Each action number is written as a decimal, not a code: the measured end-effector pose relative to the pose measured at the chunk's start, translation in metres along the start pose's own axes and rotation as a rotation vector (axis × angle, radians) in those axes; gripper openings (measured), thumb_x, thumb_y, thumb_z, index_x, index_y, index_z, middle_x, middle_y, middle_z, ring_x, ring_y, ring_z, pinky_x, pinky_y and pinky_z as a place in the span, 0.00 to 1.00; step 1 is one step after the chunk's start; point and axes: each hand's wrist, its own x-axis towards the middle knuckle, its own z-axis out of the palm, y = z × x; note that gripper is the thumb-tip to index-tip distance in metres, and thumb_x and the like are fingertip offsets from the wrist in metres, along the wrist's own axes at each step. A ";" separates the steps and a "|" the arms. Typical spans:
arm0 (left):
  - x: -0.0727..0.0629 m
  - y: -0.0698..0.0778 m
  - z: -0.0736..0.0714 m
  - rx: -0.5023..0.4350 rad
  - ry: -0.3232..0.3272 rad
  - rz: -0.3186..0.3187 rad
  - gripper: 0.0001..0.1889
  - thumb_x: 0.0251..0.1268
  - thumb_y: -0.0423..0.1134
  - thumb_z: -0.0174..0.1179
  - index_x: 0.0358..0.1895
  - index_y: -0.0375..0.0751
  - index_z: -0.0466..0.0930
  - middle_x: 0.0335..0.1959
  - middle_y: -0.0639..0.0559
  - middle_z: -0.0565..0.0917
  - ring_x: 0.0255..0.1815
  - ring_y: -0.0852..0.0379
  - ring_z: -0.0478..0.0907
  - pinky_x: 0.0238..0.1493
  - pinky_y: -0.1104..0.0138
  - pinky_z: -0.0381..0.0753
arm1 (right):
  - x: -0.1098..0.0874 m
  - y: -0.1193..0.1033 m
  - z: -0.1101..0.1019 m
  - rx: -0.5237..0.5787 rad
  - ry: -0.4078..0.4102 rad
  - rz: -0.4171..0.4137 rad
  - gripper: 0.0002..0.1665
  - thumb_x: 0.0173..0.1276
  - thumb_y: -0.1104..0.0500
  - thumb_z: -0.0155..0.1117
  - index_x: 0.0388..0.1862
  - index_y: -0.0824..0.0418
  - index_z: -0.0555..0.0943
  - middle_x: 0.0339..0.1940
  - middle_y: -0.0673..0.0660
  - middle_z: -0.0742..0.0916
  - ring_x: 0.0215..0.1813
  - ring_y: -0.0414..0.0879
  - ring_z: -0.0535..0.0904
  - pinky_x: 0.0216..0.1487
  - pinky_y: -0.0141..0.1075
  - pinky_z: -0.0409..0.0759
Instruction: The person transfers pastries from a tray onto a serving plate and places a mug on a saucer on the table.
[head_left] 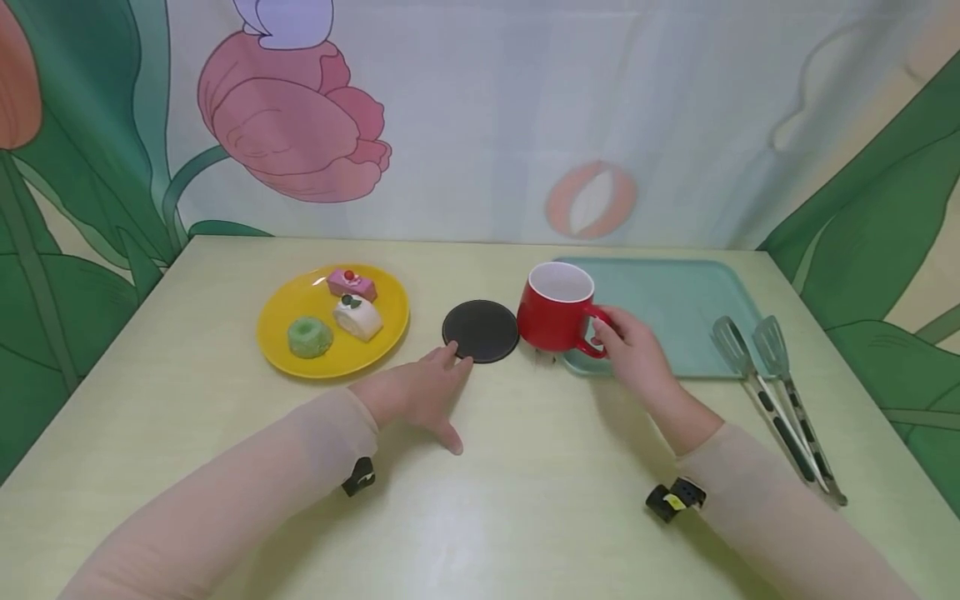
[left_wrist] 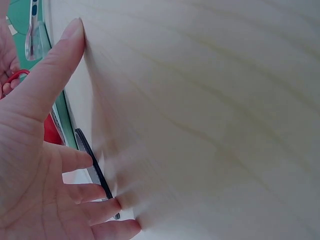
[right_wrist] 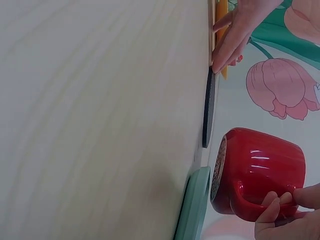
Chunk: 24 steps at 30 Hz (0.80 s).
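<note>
My right hand (head_left: 633, 346) grips the handle of a red mug (head_left: 553, 310) with a white inside. The right wrist view shows the mug (right_wrist: 265, 172) raised off the table, its patterned base in sight. Just left of it lies a round black coaster (head_left: 480, 332). My left hand (head_left: 423, 392) has its fingers spread, with fingertips right at the coaster's near left edge and the thumb stretched out over the table. From the left wrist, the coaster (left_wrist: 95, 170) appears as a thin dark disc behind the fingers.
A yellow plate (head_left: 281, 357) with several small cakes sits to the left. A light green tray (head_left: 660, 292) lies behind and right of the mug. Two pairs of tongs (head_left: 795, 408) lean over the tray's right front edge. A printed curtain (head_left: 480, 117) hangs behind the table.
</note>
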 end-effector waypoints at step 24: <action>0.001 0.000 0.002 -0.014 0.001 -0.004 0.63 0.36 0.68 0.67 0.74 0.39 0.45 0.74 0.36 0.41 0.73 0.42 0.42 0.68 0.54 0.53 | 0.001 -0.011 0.015 0.004 -0.030 -0.021 0.22 0.73 0.58 0.50 0.62 0.65 0.69 0.50 0.68 0.78 0.49 0.60 0.73 0.47 0.44 0.76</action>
